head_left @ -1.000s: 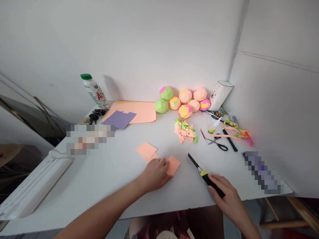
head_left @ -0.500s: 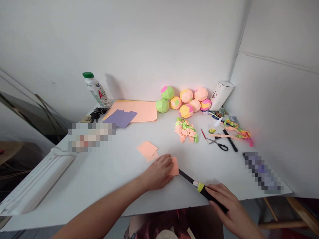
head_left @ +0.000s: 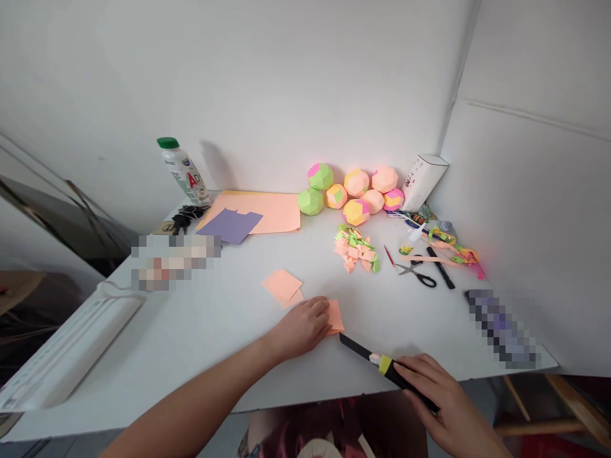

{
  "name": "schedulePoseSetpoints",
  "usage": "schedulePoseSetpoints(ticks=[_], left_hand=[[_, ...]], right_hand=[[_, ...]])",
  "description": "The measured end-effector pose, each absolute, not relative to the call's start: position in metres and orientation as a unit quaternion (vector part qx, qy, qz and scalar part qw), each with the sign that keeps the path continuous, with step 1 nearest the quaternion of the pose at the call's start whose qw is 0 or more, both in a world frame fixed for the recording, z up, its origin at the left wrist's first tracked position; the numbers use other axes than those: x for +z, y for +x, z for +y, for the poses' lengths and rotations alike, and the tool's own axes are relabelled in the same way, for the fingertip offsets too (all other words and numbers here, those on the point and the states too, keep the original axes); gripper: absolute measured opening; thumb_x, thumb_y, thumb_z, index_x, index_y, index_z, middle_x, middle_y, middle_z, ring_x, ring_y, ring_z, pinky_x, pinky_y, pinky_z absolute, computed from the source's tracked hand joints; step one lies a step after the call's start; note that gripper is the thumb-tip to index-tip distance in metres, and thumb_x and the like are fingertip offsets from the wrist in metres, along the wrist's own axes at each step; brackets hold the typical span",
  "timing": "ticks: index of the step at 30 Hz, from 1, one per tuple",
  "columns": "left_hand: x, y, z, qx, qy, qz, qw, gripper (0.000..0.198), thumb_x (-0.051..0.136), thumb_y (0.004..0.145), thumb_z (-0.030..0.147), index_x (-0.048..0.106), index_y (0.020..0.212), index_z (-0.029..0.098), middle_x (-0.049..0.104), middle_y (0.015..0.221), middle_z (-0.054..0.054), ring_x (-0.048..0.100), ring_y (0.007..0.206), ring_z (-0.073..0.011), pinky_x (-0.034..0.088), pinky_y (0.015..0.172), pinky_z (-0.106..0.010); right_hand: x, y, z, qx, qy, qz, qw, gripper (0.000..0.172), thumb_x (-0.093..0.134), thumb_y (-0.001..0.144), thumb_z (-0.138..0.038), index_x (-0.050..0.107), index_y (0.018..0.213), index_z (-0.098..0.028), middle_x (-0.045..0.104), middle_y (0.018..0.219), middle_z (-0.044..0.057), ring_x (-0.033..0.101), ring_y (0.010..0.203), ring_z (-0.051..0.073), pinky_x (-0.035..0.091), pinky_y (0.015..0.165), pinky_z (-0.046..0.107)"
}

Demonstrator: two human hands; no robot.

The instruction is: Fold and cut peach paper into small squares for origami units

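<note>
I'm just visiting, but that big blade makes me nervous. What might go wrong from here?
Two risks stand out. The knife in the right hand points toward the left hand, its tip close to the fingers, so a slip might cut them. Also, the left hand's fingers rest on the small peach paper; if it shifted, the blade might tear it crookedly.

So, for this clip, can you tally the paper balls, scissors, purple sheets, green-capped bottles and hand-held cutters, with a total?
Paper balls: 8
Scissors: 1 pair
Purple sheet: 1
Green-capped bottle: 1
Cutter, in the right hand: 1
Total: 12
</note>
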State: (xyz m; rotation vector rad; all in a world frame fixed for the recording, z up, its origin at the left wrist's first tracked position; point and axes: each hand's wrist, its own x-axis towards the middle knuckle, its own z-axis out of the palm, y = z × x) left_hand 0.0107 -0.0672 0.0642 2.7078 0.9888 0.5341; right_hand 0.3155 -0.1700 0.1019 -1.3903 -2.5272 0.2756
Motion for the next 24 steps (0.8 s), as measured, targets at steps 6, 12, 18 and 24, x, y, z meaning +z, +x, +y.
schedulePoseSetpoints(ticks=[6,12,18,24], left_hand=[[0.06,0.011,-0.067,0.184,0.92,0.333,0.093,0.024,0.043,0.096,0.025,0.057,0.078,0.016,0.058,0.095,-0.012,0.054,0.112,-0.0273,0.052,0.088,-0.041],[0.061,0.011,-0.068,0.186,0.921,0.332,0.087,0.02,0.044,0.095,0.023,0.056,0.081,0.016,0.058,0.095,-0.011,0.055,0.11,-0.0265,0.053,0.086,-0.039],[0.056,0.011,-0.067,0.19,0.922,0.329,0.077,0.017,0.046,0.093,0.019,0.055,0.08,0.016,0.058,0.094,-0.011,0.055,0.11,-0.027,0.053,0.085,-0.04],[0.054,0.012,-0.067,0.198,0.921,0.329,0.071,0.014,0.048,0.092,0.018,0.054,0.079,0.016,0.058,0.093,-0.01,0.056,0.109,-0.0264,0.053,0.085,-0.04]], right_hand=[[0.104,0.31,-0.17,0.08,-0.474,-0.87,0.105,0.034,0.05,0.091,-0.025,0.062,0.122,-0.026,0.065,0.119,0.006,0.06,0.11,0.021,0.053,0.093,0.038],[0.105,0.304,-0.172,0.079,-0.469,-0.874,0.099,0.033,0.049,0.091,-0.022,0.062,0.121,-0.024,0.065,0.119,0.007,0.06,0.108,0.021,0.053,0.094,0.037],[0.106,0.303,-0.172,0.095,-0.464,-0.875,0.102,0.034,0.052,0.089,-0.023,0.061,0.123,-0.024,0.065,0.119,0.006,0.059,0.109,0.02,0.052,0.094,0.034],[0.108,0.301,-0.171,0.106,-0.466,-0.87,0.124,0.034,0.054,0.088,-0.022,0.062,0.122,-0.026,0.066,0.118,0.006,0.06,0.108,0.019,0.052,0.093,0.032]])
